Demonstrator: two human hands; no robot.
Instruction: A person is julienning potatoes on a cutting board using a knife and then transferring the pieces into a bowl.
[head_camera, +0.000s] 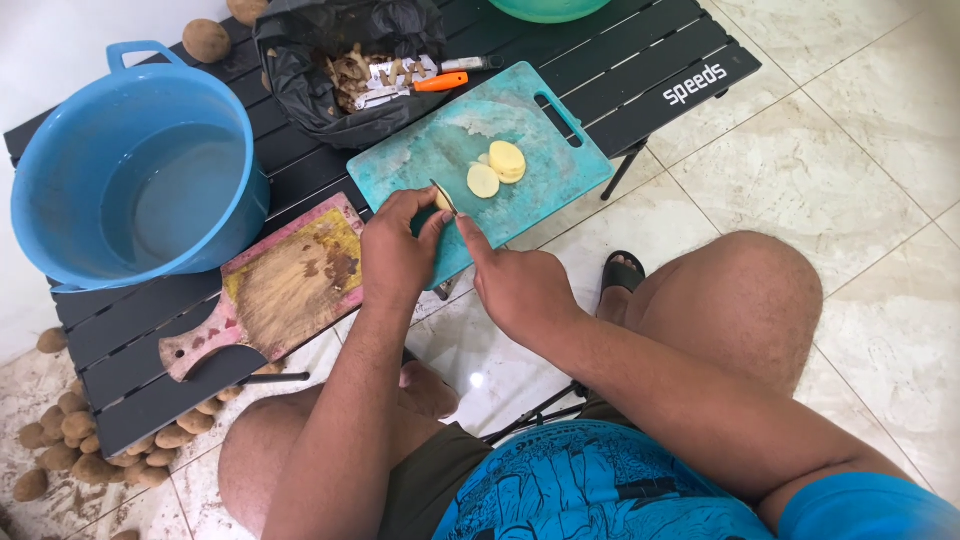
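Left hand pinning potato, blue tub beside, peel bag behind

Low black slatted folding table on pale marble-look tile floor. On table: blue tub with water, teal cutting board, worn wooden board, black bag of peelings. Loose potatoes on floor, left.

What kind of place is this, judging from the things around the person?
Probably a home floor used for kitchen prep: a low black slatted folding table on marble-like tiles, a turquoise plastic cutting board with peeled potato slices, and unpeeled brown potatoes piled below.
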